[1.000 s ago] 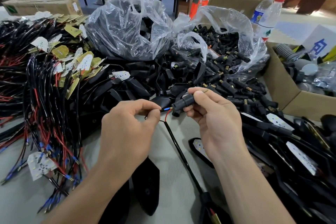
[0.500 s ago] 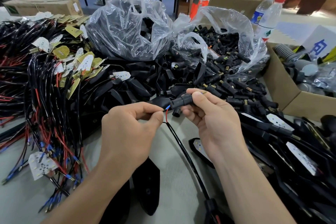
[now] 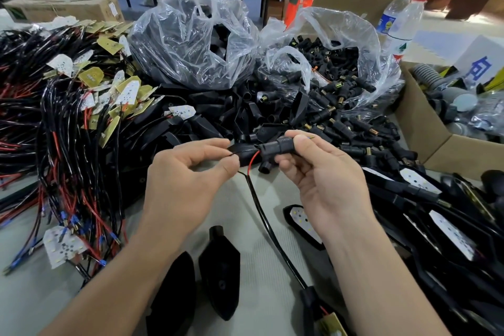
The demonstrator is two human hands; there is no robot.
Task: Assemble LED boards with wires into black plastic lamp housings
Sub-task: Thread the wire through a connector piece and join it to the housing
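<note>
1. We pinched the thin black lead (image 3: 235, 155) between the thumb and forefinger of our left hand (image 3: 188, 191).
2. We gripped the black T-shaped fitting (image 3: 274, 148) in the curled fingers of our right hand (image 3: 327, 185), above the table (image 3: 253, 275).
3. The red lead (image 3: 253, 159) ran up to the fitting's end.
4. The black cable (image 3: 263, 221) ran down to an LED board (image 3: 331, 326).
5. Two black housings (image 3: 219, 267) lay between our forearms.
</note>
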